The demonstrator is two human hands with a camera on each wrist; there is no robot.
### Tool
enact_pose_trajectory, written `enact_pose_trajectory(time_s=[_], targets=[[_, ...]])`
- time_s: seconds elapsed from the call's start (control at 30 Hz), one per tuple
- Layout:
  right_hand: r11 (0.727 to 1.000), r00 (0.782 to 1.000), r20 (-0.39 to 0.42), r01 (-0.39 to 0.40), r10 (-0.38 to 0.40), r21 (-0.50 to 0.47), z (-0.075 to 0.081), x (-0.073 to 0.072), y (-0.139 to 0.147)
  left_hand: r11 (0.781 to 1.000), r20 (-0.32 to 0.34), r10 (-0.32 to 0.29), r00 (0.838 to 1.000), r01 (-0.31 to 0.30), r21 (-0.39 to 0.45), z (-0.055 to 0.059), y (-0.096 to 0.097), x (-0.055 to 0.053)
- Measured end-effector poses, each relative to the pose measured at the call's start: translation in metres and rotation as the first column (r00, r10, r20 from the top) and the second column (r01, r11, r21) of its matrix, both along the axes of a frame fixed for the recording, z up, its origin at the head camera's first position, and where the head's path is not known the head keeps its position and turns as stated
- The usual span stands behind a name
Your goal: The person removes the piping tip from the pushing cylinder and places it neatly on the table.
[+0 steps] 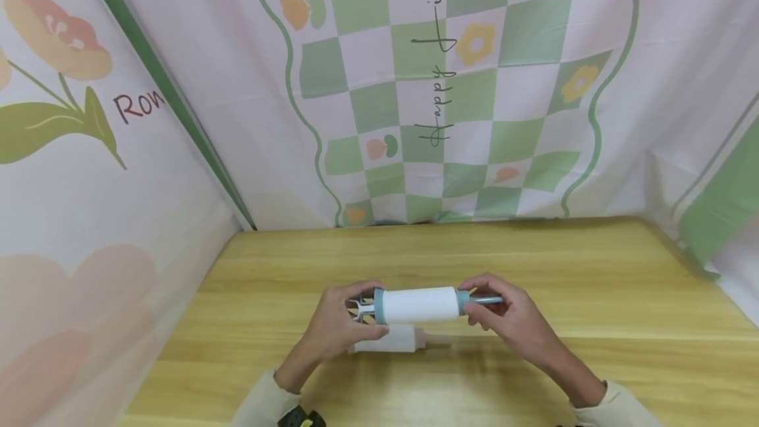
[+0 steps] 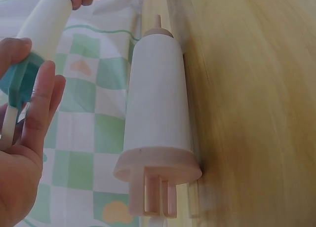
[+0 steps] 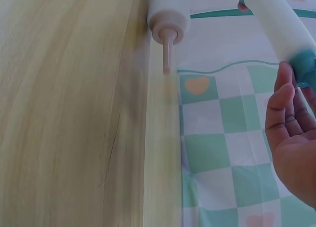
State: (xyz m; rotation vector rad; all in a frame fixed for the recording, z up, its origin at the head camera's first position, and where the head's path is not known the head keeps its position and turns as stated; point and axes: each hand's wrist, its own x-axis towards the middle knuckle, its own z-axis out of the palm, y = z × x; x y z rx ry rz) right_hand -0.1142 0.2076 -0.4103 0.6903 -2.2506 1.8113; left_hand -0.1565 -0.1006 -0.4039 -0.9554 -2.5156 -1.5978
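A white cylinder [image 1: 421,305] with teal ends is held level above the table. My left hand [image 1: 338,323] grips its wide teal collar, beside the pronged end. At the other end, my right hand [image 1: 514,315] pinches the narrow teal cap, from which a thin rod [image 1: 489,300] sticks out to the right. Below lies a second white cylinder [image 2: 158,98] with pinkish-beige ends, on its side on the table. The left wrist view shows its pronged base, while its narrow rod tip [image 3: 168,54] shows in the right wrist view. Neither hand touches this second one.
The wooden table [image 1: 296,256] runs back to a hanging cloth [image 1: 474,97] with green and white checks. More printed cloth [image 1: 89,203] hangs along the left side, and a cloth with a green band [image 1: 723,183] closes off the right.
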Motion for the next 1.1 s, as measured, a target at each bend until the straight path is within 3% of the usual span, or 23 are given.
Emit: enact_pose_trajectory(time_s=[0.23,0.5,0.63,0.9,1.1], targets=[[0.999,0.999,0.001,0.037,-0.037,0.012,-0.0003,0.0024,0.0013,1.000,0.007,0.012,1.000,-0.012,-0.014,0.0028,0.0023,0.0016],[0.999,0.996,-0.087,0.029,-0.026,0.039,-0.0036,0.0051,0.0041,1.000,0.004,0.005,1.000,-0.004,-0.023,0.0048,0.0034,0.0019],[0.997,0.995,-0.093,0.030,-0.024,0.071,-0.0066,0.0042,0.0058,1.000,-0.001,0.001,1.000,-0.001,-0.027,0.0035,0.0030,0.0021],[0.990,0.995,-0.081,0.070,-0.061,0.120,-0.0069,0.0046,0.0067,1.000,0.018,0.011,1.000,-0.011,-0.019,0.0029,0.0008,0.0036],[0.996,1.000,0.004,0.027,-0.027,0.085,-0.0029,0.0064,0.0078,0.999,-0.003,0.008,1.000,-0.008,-0.032,0.0023,0.0019,0.0030]])
